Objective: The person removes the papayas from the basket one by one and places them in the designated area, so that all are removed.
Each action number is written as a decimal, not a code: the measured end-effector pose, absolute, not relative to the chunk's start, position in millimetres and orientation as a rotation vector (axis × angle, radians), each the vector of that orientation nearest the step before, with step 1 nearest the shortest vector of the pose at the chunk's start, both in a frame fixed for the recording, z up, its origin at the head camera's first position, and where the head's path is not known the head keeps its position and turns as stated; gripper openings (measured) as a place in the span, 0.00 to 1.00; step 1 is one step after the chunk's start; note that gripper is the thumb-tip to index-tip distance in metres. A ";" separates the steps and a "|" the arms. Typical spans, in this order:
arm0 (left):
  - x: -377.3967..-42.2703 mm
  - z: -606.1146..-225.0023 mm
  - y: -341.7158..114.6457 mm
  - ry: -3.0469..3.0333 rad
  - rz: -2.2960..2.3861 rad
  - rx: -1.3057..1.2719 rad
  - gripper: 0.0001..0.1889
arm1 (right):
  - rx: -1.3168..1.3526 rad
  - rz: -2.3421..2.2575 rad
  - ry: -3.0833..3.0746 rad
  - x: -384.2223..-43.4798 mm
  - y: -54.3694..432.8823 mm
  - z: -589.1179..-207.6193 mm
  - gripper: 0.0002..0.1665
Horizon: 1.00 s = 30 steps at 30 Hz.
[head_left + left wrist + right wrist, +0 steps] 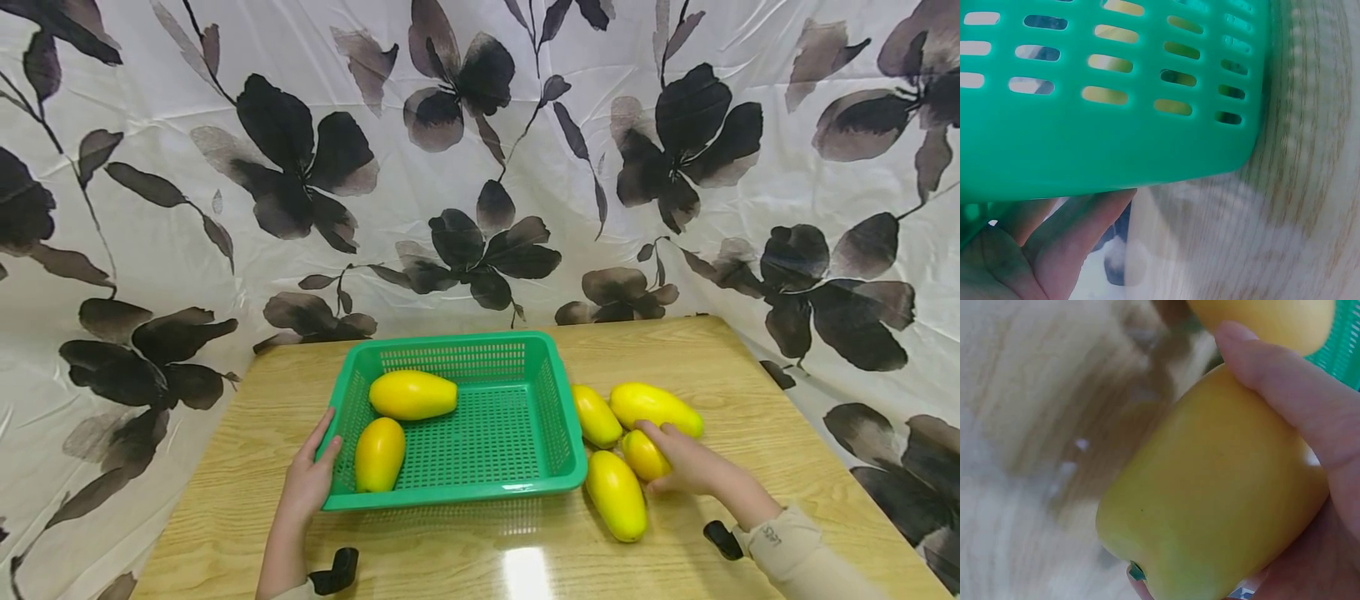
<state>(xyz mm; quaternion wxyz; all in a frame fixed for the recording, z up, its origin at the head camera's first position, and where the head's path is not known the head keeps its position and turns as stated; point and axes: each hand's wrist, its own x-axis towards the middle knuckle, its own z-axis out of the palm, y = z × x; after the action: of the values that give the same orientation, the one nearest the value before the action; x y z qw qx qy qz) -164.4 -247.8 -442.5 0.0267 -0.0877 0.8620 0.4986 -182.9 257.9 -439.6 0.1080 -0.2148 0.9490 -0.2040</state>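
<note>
My left hand (307,479) grips the left rim of a green plastic basket (450,497); the left wrist view shows fingers (1082,237) against the basket's edge. Two yellow papayas lie inside: one papaya (412,395) at the back left, another papaya (379,457) at the front left. Right of the basket, my right hand (693,462) holds a papaya (643,455), its green stem end visible in the right wrist view, with the thumb (1272,375) along its side. Around it lie three more: a papaya (597,417) by the basket wall, a papaya (656,407) behind, and a papaya (617,497) in front.
The basket and loose papayas stand on a wood-grain table (465,550). A white cloth (480,183) with dark flowers hangs behind the table and along its sides. A dark wrist device (345,571) sits at my left wrist, another device (722,540) at my right.
</note>
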 end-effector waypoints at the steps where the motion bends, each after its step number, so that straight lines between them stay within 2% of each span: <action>1: -164.3 -442.7 -247.8 2.665 1.537 -0.271 0.28 | -0.630 -0.605 2.788 -182.4 257.9 -441.4 0.49; 8: -163.7 -443.4 -247.7 2.666 1.543 -0.261 0.28 | -0.612 -0.599 2.782 -179.0 258.6 -452.6 0.52; 30: -165.0 -445.3 -249.7 2.660 1.527 -0.273 0.28 | -0.618 -0.555 2.825 -176.7 254.1 -463.5 0.49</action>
<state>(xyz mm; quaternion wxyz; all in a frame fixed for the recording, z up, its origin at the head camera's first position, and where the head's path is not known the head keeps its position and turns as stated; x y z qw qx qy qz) -165.0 -249.7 -445.3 0.0312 -0.0886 0.8634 0.4957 -176.7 254.1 -463.5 0.0981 -0.2089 0.9547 -0.1876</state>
